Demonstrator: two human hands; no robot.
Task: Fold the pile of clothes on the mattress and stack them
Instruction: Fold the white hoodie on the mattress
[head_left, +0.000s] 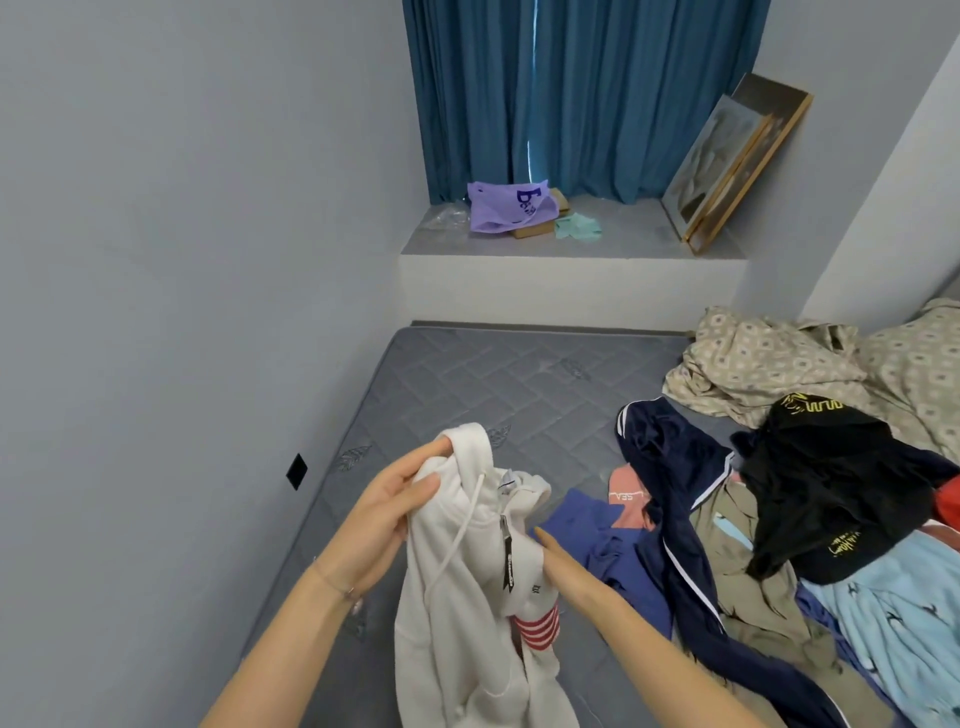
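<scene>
A white hoodie (457, 613) with a drawstring, a black tag and red stripes hangs in front of me above the grey mattress (498, 384). My left hand (384, 514) grips its upper part near the hood, thumb on top. My right hand (566, 561) reaches into the cloth from the right, its fingers partly hidden by the fabric. To the right lies the pile of clothes (753, 545): a navy jacket with white stripes (670, 467), a black garment with yellow print (821, 488), a blue piece, a pink piece, a khaki one and a light blue patterned one.
A patterned beige blanket (769, 358) is bunched at the mattress's far right. A grey wall runs along the left. Behind the mattress a raised ledge (571, 249) carries a purple bag (509, 208), a green cloth and leaning picture frames (737, 161) under blue curtains.
</scene>
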